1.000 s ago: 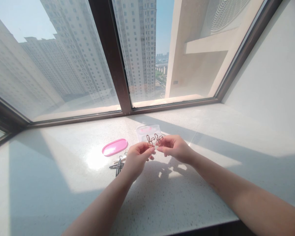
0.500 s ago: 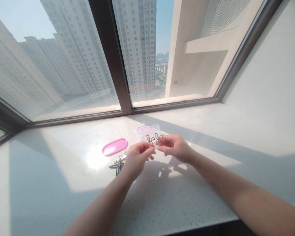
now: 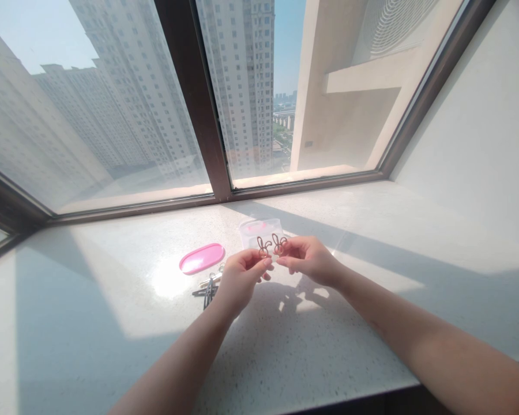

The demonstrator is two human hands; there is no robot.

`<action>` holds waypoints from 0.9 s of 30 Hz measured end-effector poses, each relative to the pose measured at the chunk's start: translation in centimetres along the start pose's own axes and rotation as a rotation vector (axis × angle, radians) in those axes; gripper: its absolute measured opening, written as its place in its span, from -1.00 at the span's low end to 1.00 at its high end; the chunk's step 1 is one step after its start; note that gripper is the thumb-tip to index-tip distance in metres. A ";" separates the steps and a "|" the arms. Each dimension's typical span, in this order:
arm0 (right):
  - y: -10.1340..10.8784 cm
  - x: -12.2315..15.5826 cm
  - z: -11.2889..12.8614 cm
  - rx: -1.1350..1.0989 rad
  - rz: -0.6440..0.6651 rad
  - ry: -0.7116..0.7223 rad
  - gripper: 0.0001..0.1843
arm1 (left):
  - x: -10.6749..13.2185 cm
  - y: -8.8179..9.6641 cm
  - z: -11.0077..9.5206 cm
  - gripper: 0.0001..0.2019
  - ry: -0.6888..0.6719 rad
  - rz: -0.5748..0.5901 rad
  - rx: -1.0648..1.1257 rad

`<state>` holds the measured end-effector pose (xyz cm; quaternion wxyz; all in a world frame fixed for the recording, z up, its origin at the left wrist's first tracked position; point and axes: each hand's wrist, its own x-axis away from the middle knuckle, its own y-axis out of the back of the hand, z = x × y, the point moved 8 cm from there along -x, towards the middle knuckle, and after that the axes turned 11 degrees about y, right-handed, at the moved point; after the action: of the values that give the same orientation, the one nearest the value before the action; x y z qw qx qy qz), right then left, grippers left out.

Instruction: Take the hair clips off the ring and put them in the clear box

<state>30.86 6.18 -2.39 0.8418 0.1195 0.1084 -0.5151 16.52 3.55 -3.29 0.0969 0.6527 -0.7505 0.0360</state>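
My left hand [image 3: 241,278] is closed in a pinch on a copper-coloured wire clip [image 3: 263,245] with a looped, rabbit-ear top. A matching wire clip [image 3: 279,242] is pinched between the fingertips of my right hand [image 3: 309,260]. Both clips are held upright, side by side above the sill, their lower parts hidden by my fingers. Just behind them lies a clear plastic pouch [image 3: 247,231] with a pink patch on it. Beside my left wrist rests a small pile of dark clips [image 3: 208,293] and gold-coloured metal pieces [image 3: 205,283], partly covered by my hand.
A pink oval tray [image 3: 202,258] sits left of my left hand on the speckled white sill [image 3: 277,351]. Behind runs the brown window frame [image 3: 222,173]. A white wall [image 3: 480,132] rises at the right, and the sill's front edge [image 3: 354,397] is near my right forearm.
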 end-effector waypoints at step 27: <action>0.1 0.0 -0.1 0.004 -0.012 0.006 -0.79 | 0.0 0.0 -0.1 -0.81 -0.005 -0.009 0.010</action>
<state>30.95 6.23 -2.43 0.8381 0.1221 0.1106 -0.5200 16.52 3.56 -3.20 0.0921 0.6568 -0.7475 0.0376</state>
